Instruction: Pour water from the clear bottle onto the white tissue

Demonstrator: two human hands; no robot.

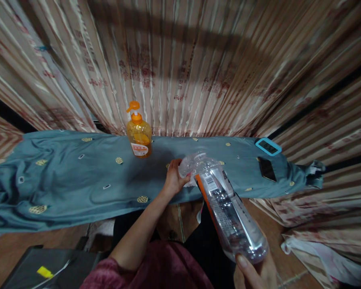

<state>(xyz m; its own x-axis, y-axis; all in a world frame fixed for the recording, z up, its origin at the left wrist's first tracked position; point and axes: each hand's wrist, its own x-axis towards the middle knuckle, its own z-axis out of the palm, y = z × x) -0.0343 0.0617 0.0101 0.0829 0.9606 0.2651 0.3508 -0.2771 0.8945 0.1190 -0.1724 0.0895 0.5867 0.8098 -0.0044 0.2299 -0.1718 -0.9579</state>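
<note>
A clear plastic bottle (pixel 228 208) with an orange-edged label lies tilted, its neck pointing away from me toward the table. My right hand (pixel 255 273) holds its base at the lower right of the view. My left hand (pixel 174 178) grips the bottle's cap end over the front edge of the blue-cloth table (pixel 78 180). An orange pump soap bottle (pixel 138 134) stands upright at the back of the table, apart from both hands.
A blue-framed digital device (pixel 268 146) and a dark phone (pixel 266 168) lie at the table's right end. Striped curtains (pixel 198 60) hang behind the table. A dark box with a yellow tag (pixel 45 271) sits at the lower left on the floor.
</note>
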